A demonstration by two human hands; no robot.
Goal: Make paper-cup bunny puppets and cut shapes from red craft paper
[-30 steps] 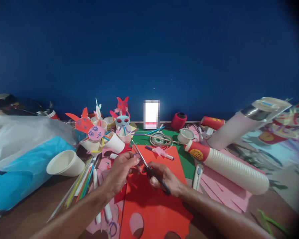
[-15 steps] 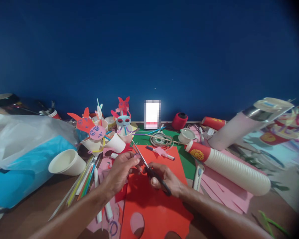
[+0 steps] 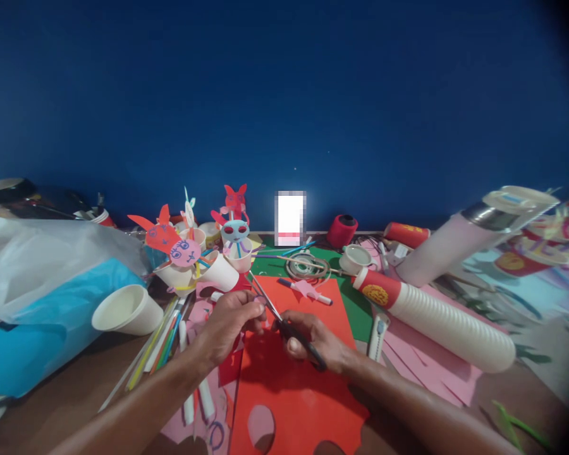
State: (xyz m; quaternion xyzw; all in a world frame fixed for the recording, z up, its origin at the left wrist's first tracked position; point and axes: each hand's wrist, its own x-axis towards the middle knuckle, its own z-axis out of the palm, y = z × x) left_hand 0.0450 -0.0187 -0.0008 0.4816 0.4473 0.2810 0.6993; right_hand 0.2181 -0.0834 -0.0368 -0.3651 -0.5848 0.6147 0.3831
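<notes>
My right hand (image 3: 310, 338) is closed around the black handles of a pair of scissors (image 3: 271, 308), whose blades point up and to the left. Between thumb and fingers of my left hand (image 3: 234, 325) I pinch a small pink paper piece (image 3: 260, 301), right beside the blades; most of it is covered by the fingers. Both hands are above a red paper sheet (image 3: 303, 398). Lying on that sheet are a pink paper oval (image 3: 260, 424), near the front, and a marker with a pink paper scrap (image 3: 306, 290) on it, farther back.
Paper cups with animal-face figures (image 3: 184, 251) stand at back left, near a white cup (image 3: 128, 309) lying tilted. Coloured strips (image 3: 164, 338) lie left of my arm. On the right are a long stack of paper cups (image 3: 450, 325), a box cutter (image 3: 377, 338) and a flask (image 3: 443, 240).
My left hand and the pink paper have shifted very slightly at the scissors, and the blades have drawn a little closer together. Everything else looks the same.
</notes>
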